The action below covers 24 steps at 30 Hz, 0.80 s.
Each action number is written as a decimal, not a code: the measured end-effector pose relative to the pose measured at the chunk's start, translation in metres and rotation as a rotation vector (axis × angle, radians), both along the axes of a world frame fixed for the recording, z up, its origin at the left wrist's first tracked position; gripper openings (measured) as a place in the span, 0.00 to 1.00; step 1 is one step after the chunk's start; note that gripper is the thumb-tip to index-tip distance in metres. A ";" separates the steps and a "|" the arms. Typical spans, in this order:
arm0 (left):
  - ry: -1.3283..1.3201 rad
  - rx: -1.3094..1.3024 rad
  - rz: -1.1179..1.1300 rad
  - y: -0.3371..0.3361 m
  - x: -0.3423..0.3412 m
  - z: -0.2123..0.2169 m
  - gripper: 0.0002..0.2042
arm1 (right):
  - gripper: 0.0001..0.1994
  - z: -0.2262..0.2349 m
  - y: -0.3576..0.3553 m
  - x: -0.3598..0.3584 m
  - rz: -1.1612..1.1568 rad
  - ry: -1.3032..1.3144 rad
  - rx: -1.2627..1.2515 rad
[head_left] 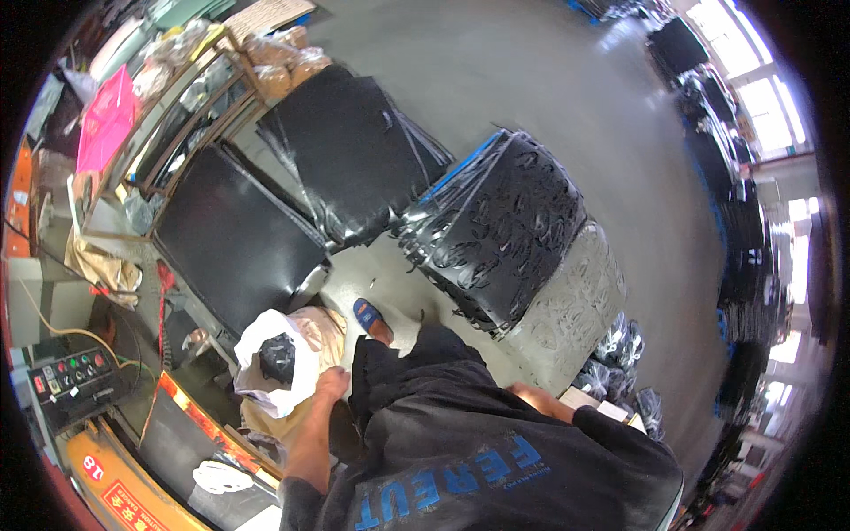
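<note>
My left hand (333, 382) hangs low beside the white sack (255, 341), with its fingers curled in. Whether they grip anything does not show. The sack's mouth gapes, and a black bundle (278, 357) lies inside. My right hand (524, 392) is at my right side, partly covered by my dark shirt; its fingers are hidden. Ahead of it stands a stack of black sheets with cut-out shapes (505, 230), nearest to that hand. Two stacks of plain black sheets, one farther (350, 146) and one nearer (235, 239), stand to the left.
A machine with a button panel (75, 380) and an orange edge (115, 469) is at left, with white gloves (221, 477) on it. A metal rack (190, 124) and pink crate (108, 119) stand behind. Clear plastic bags (620, 354) lie at right. Tall dark stacks (744, 274) line the right wall.
</note>
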<state>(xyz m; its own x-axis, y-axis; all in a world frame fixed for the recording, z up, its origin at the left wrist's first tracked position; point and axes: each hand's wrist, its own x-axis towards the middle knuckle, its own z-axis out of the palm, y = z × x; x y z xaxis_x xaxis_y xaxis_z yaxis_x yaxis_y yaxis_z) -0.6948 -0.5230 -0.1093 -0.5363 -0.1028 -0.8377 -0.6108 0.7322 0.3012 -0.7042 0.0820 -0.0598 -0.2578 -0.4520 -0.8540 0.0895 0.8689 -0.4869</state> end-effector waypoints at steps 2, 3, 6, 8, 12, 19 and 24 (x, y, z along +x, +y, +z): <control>0.089 0.019 -0.054 -0.056 0.031 -0.011 0.20 | 0.17 -0.009 -0.065 -0.077 -0.038 0.020 0.030; 0.062 -0.027 0.052 -0.074 0.043 -0.017 0.20 | 0.16 -0.014 -0.094 -0.122 -0.100 0.069 0.024; 0.185 -0.063 0.355 -0.115 0.052 -0.031 0.18 | 0.07 -0.024 -0.163 -0.260 -0.733 0.078 -0.301; 0.128 0.032 0.561 -0.125 0.039 -0.038 0.18 | 0.09 -0.030 -0.204 -0.345 -0.977 0.068 -0.174; 0.119 0.254 1.270 -0.111 0.018 -0.023 0.19 | 0.09 -0.056 -0.288 -0.459 -0.791 0.165 -0.134; -0.057 0.340 1.716 -0.097 -0.026 0.016 0.15 | 0.08 -0.158 -0.475 -0.501 -0.312 0.004 -0.023; 0.028 0.349 1.899 -0.119 -0.060 0.024 0.17 | 0.09 -0.173 -0.596 -0.485 -0.165 -0.161 -0.037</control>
<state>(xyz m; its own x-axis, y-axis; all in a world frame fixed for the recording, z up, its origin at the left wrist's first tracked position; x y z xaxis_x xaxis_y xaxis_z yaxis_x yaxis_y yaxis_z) -0.7552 -0.6423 -0.0857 0.0472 -0.3339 -0.9414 -0.4063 -0.8674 0.2873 -1.1889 -0.5142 -0.2330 -0.1924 -0.4464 -0.8739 0.3081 0.8180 -0.4857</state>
